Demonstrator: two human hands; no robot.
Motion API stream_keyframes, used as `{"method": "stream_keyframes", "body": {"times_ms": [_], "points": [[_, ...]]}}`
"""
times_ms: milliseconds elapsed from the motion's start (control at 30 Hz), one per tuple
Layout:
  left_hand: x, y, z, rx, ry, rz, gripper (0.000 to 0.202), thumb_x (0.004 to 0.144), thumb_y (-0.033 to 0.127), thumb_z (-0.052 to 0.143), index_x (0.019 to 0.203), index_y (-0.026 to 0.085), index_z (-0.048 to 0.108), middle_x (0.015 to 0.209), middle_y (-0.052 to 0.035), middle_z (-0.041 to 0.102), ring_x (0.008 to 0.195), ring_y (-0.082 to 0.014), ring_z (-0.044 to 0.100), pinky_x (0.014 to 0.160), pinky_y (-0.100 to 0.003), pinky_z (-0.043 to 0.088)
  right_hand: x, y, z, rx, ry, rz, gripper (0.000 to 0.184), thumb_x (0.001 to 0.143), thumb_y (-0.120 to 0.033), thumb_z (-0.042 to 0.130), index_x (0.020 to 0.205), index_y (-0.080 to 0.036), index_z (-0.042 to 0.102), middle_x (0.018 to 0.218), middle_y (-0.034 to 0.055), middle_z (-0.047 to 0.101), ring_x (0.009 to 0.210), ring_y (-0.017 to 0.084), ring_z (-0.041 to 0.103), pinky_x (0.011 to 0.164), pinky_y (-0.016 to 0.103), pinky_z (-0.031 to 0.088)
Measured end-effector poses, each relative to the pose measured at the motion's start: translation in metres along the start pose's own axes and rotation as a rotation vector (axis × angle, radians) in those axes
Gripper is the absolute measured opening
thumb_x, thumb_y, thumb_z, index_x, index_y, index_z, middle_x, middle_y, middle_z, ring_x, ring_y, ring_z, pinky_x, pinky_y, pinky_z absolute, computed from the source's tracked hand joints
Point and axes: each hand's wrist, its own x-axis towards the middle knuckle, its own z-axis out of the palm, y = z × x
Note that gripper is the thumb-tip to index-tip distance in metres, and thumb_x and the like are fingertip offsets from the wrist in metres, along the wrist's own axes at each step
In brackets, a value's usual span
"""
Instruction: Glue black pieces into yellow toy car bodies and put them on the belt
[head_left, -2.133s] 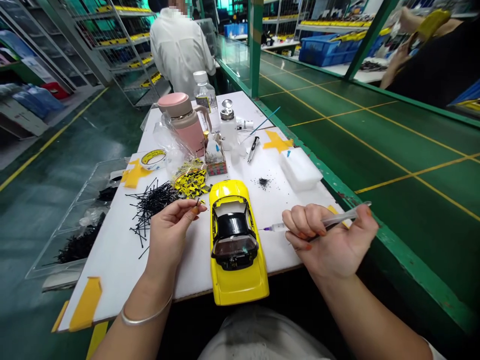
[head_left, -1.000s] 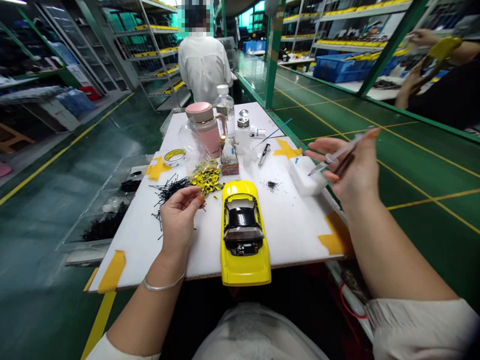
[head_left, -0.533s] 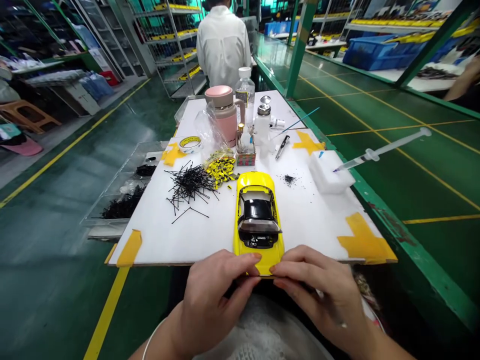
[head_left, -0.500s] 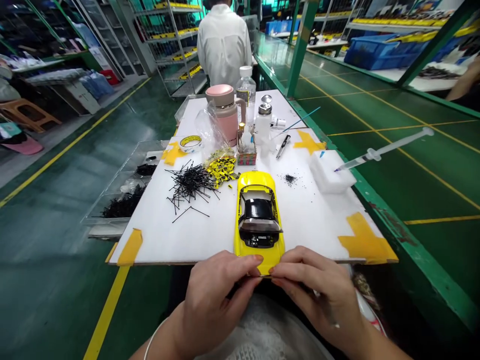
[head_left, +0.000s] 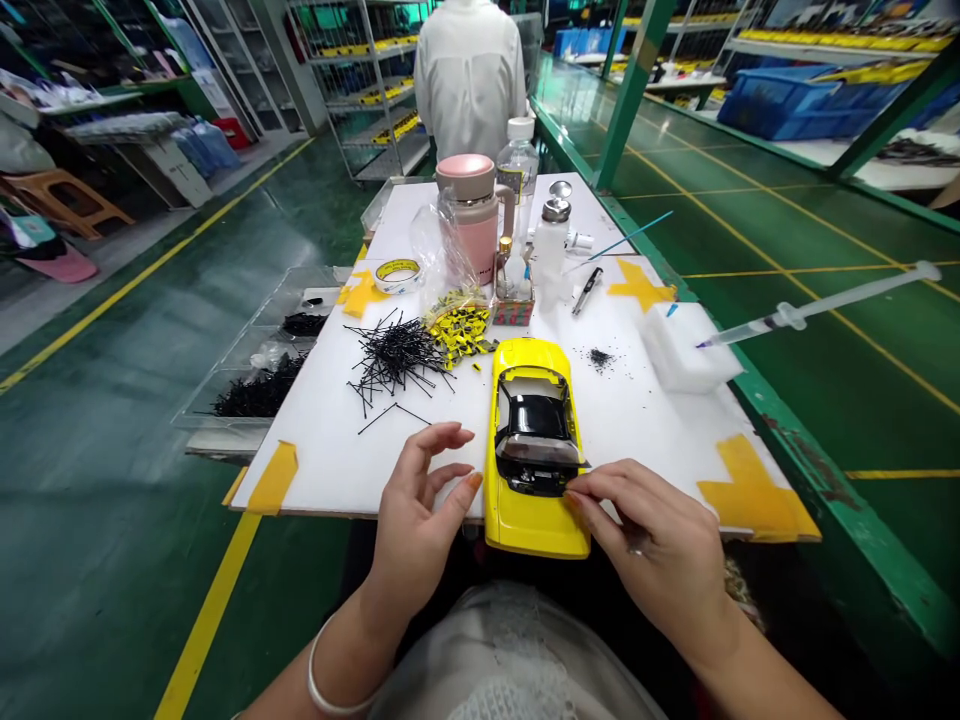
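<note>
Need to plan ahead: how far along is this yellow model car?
Seemingly done: the yellow model car has its dark interior in place. In hand: right hand at the car's edge, left hand open beside it. Left: black wire-like strands and yellow pieces piled on the white board.

left hand (head_left: 424, 510): released from the yellow model car (head_left: 536, 530), raised open beside it over the counter (head_left: 315, 470) edge | right hand (head_left: 645, 510): moved from the car's near end to its right side, fingertips (head_left: 574, 482) by the cabin | syringe (head_left: 817, 313): out of the right hand, needle tip at the foam block (head_left: 686, 350)
</note>
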Motion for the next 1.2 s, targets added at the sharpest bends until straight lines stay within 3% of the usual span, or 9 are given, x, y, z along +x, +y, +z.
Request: {"method": "stream_keyframes", "body": {"times_ms": [133,233,700,933,1200], "points": [[0.012,-0.002,0.003,-0.135,-0.042,-0.110,0.044,0.087,0.025,0.073,0.128,0.031,0.058,0.132,-0.0070,0.064,0.133,-0.0225,0.058,0.111,-0.038,0.052,0.000,0.004,0.006,-0.043,-0.007,-0.040,0.015,0.094,-0.007,0.066,0.097,-0.021,0.069,0.086,0.0035,0.072,0.074,0.016,0.069,0.067,0.026,0.055],[0.016,-0.002,0.007,-0.157,-0.078,-0.133,0.048,0.086,0.025,0.072,0.131,0.032,0.055,0.136,-0.0069,0.062,0.138,-0.0226,0.054,0.116,-0.040,0.047,0.001,0.004,0.007,-0.052,-0.017,-0.047,0.014,0.094,-0.007,0.066,0.096,-0.021,0.069,0.084,0.0030,0.071,0.072,0.015,0.068,0.066,0.026,0.055],[0.019,0.000,0.016,-0.102,-0.184,-0.144,0.055,0.089,0.024,0.067,0.138,0.030,0.043,0.153,-0.0096,0.047,0.151,-0.0272,0.038,0.123,-0.048,0.036,0.001,0.007,0.004,-0.163,-0.051,-0.148,0.012,0.101,-0.012,0.058,0.096,-0.017,0.068,0.083,0.0032,0.067,0.072,0.012,0.067,0.068,0.022,0.051],[0.021,0.001,0.025,0.022,-0.224,-0.162,0.069,0.082,0.021,0.068,0.145,0.029,0.042,0.157,-0.0095,0.044,0.136,-0.0302,0.053,0.118,-0.050,0.042,0.003,0.018,0.007,-0.203,-0.055,-0.249,0.023,0.106,-0.017,0.047,0.098,-0.018,0.068,0.077,0.0023,0.066,0.062,0.010,0.067,0.058,0.019,0.050],[0.028,0.007,0.030,0.065,-0.219,-0.175,0.076,0.073,0.011,0.064,0.144,0.027,0.044,0.157,-0.0089,0.045,0.142,-0.0303,0.048,0.120,-0.049,0.038,-0.002,0.016,0.009,-0.142,-0.072,-0.147,0.018,0.105,-0.018,0.051,0.099,-0.020,0.068,0.081,0.0015,0.065,0.066,0.010,0.067,0.060,0.018,0.051]]}}
